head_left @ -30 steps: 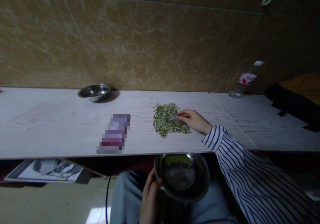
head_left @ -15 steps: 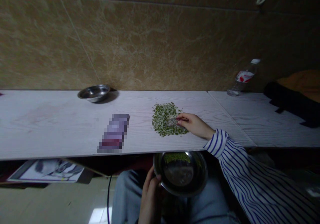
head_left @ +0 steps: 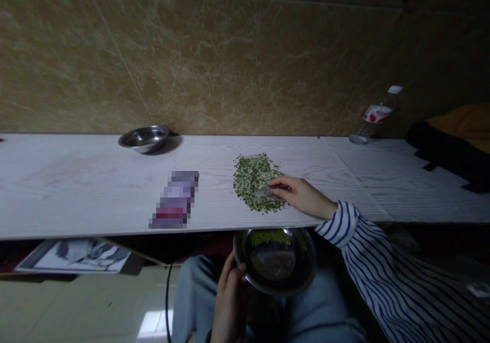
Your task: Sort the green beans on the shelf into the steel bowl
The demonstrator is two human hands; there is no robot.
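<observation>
My left hand grips the left rim of a metal bowl in front of the tabletop's edge, above my lap. Small green beans lie along the bowl's far side. Over the tabletop, my right hand pinches a thin see-through greyish piece, perhaps plastic; its exact kind I cannot make out. It rests on or just above a spread of small green beans on the white table, covering part of them.
A second metal bowl stands by the wall at left. A blurred-out flat purplish object lies left of the beans. At right are a clear bottle and dark cloth. An open drawer sits below the tabletop.
My right hand and the see-through piece have shifted slightly toward the table's front edge, and some beans have spread with them. My left hand still holds the bowl.
</observation>
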